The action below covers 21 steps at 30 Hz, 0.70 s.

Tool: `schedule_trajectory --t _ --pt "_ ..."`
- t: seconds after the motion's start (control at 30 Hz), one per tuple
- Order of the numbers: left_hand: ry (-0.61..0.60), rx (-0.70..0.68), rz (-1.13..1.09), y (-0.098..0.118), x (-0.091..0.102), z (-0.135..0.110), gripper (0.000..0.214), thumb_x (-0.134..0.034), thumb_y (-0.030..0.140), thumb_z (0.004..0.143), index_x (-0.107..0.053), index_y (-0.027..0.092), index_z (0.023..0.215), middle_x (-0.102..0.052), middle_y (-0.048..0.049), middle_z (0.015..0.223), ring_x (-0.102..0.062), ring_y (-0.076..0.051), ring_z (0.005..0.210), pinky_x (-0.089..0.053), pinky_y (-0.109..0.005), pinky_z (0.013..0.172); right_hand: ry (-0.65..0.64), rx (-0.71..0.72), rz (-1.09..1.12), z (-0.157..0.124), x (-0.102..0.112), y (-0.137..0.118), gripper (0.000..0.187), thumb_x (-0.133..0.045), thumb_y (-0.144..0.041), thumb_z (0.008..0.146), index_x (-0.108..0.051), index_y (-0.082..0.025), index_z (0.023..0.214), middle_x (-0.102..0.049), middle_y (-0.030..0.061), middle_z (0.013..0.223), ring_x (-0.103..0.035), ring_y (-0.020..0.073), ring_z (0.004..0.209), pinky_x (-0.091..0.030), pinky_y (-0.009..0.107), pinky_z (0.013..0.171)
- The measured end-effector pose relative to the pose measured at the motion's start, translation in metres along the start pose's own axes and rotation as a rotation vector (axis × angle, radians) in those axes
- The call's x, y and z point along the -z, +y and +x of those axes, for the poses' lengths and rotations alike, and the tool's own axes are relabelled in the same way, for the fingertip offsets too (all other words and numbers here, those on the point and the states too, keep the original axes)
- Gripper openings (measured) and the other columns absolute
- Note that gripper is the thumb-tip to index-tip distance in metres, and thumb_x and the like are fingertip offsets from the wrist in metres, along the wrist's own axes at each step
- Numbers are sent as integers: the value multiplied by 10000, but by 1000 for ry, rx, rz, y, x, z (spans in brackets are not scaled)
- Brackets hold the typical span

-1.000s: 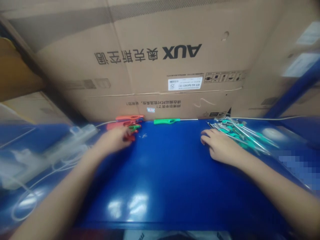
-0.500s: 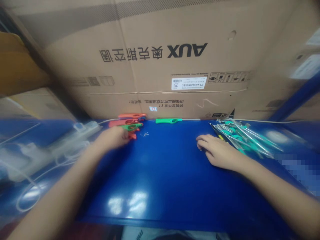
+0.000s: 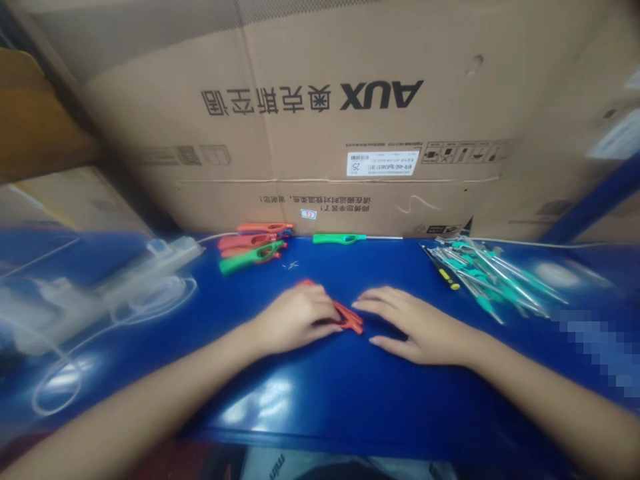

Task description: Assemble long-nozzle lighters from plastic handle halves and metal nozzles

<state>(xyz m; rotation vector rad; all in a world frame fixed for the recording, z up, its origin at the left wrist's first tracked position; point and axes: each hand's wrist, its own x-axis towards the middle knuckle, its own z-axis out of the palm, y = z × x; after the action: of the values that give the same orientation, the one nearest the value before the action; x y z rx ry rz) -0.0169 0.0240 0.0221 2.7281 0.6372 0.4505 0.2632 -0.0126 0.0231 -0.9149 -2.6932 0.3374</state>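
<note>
My left hand [image 3: 300,319] is closed around a red lighter handle [image 3: 351,319] at the middle of the blue table. Its trigger end sticks out to the right of my fingers, and most of the rest is hidden under the hand. Just right of that end is my right hand [image 3: 410,325], its fingers apart and holding nothing. A pile of red lighter handles [image 3: 247,240] lies at the back left, with a green lighter handle [image 3: 253,257] in front. A green lighter [image 3: 337,239] with a metal tube lies along the back edge.
At the back right are several metal tubes with teal ends [image 3: 493,273] and a black-and-yellow screwdriver [image 3: 445,273]. Tiny metal pieces [image 3: 290,265] lie near the handles. A white power strip [image 3: 120,283] with cables occupies the left. A cardboard wall [image 3: 310,147] stands behind the table [image 3: 310,393].
My left hand has come from the pile to the middle with a red lighter handle. My right hand has moved left and nearer to me, away from the metal tubes.
</note>
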Motion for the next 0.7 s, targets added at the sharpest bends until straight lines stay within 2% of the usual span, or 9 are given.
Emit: schedule_trajectory --t 0.1,0.17,0.43,0.57,0.7 --pt "129 -46 -82 6 -28 5 235 -568 331 997 -719 192 1110 -739 -77 1087 -671 -195 1006 -519 -306 886 -41 33 57 1 -1 -5 444 -644 -423 928 -576 -248 1330 -574 122 1358 -544 256 1239 -466 434 1046" --pt "152 -63 -116 6 -35 6 226 -559 304 998 -709 195 1129 -737 -81 1102 -670 -201 1021 -526 -320 902 -42 25 69 1 1 -2 367 -642 -408 934 -618 -248 1264 -592 115 1326 -551 246 1218 -462 424 1038" --pt "112 -161 -131 4 -25 4 385 -545 188 966 -593 244 1345 -679 -79 1295 -596 -224 1196 -456 -396 1060 -43 -9 74 -4 9 15 254 -632 -376 945 -650 -232 1153 -645 102 1231 -583 233 1131 -457 404 990" --pt "155 -50 -65 -1 -23 4 393 -579 217 954 -587 264 1344 -657 -82 1300 -583 -237 1187 -443 -424 1050 -45 -33 41 -6 11 18 134 -637 -333 942 -645 -210 994 -676 80 1074 -604 210 985 -474 357 880" --pt "217 83 -69 -13 -24 4 498 -666 349 915 -540 254 1387 -615 -109 1328 -543 -272 1234 -441 -459 1068 -31 -33 -8 -7 13 21 127 -595 -320 969 -633 -204 935 -689 67 984 -612 194 896 -465 332 816"
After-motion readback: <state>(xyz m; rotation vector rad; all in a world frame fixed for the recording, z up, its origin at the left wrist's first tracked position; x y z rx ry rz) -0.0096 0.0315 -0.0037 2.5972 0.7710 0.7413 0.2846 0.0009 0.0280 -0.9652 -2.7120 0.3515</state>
